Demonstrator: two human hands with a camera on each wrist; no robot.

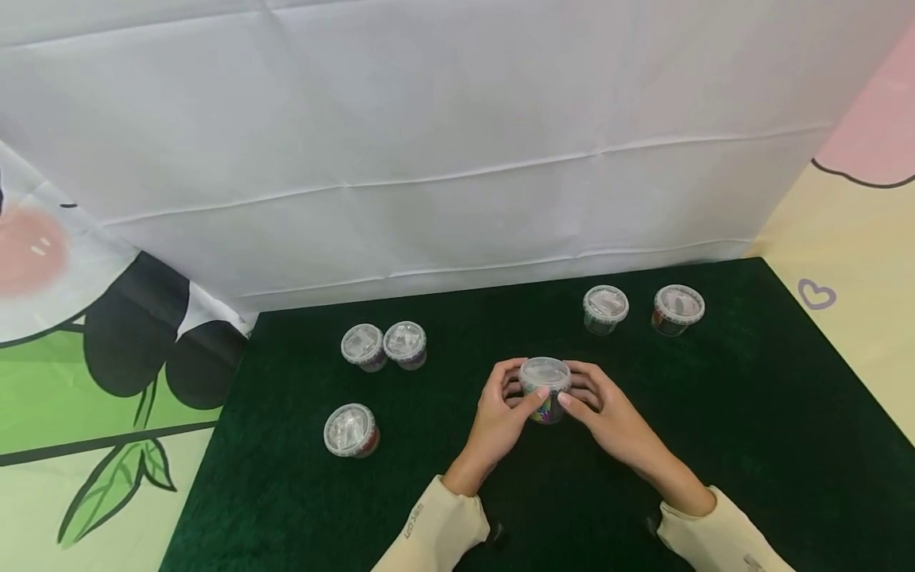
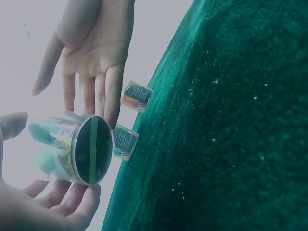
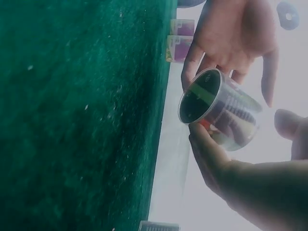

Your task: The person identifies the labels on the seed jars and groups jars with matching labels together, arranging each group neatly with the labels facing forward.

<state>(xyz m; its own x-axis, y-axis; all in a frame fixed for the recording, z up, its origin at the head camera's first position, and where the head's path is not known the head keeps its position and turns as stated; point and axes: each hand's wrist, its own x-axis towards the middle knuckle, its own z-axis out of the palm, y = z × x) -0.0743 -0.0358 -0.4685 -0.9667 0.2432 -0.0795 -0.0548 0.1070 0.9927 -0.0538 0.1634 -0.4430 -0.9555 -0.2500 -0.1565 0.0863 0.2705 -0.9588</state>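
Head view: the left hand (image 1: 499, 413) and right hand (image 1: 606, 413) hold a clear lidded tub (image 1: 547, 411) between them, lid up, above the dark green surface (image 1: 272, 508); each grip is bent partway round the wall, fingers behind and thumb towards the near side. Smooth plastic held from two sides could slip or turn if one hand eased off first, and a hard squeeze might flex the rim and loosen the clear lid (image 1: 546, 370). Behind to the right stand two tubs (image 1: 605, 310) (image 1: 677, 309), spaced apart; a wide sweep that way could knock the nearer. Left wrist view: the tub's dark base (image 2: 91, 151) shows whole and unsupported, so a lapse would probably mean a drop; fingers lie against the wall, but the thumbs' pressure I cannot tell. Right wrist view: the tub appears tilted against the surface's edge, though the camera is angled too; if truly tipped, it could land on its base rim and roll.
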